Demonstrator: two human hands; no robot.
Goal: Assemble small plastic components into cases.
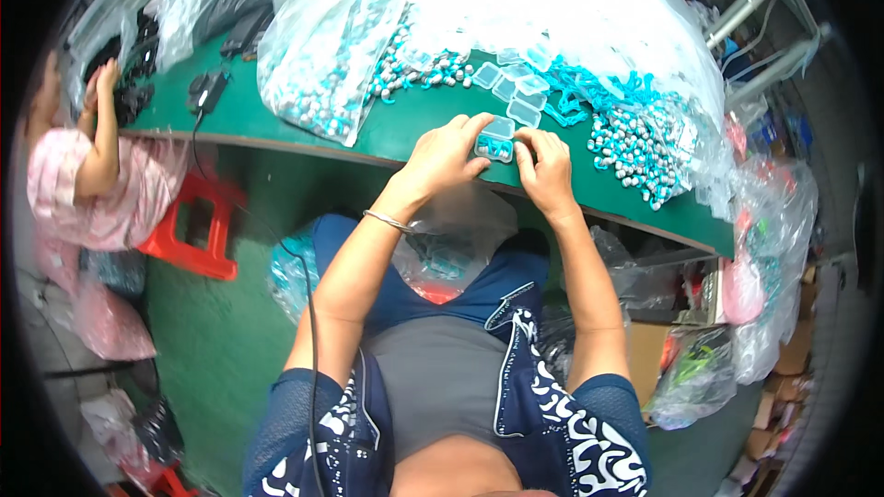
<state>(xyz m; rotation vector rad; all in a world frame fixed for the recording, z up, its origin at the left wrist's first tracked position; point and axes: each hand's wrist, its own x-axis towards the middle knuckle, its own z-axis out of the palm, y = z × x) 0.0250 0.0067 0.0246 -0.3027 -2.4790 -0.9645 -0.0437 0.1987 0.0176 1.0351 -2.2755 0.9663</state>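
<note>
At the near edge of the green table, a small clear plastic case (494, 148) stands with its lid raised. Small blue and whitish pieces lie inside it. My left hand (440, 158) grips the case's left side, its index finger along the lid and thumb at the near corner. The thumb and curled fingers of my right hand (547, 170) hold the right side. Just beyond are several empty clear cases (523, 87) with lids open. A heap of small blue-and-grey pieces (635, 152) lies to the right, beside blue cords (571, 92).
A clear bag (318, 74) of similar pieces lies on the left of the table, near a black adapter (207, 90) with a cable. Bright plastic sheeting (571, 0) covers the back. At far left another person (101, 166) works near a red stool (207, 230).
</note>
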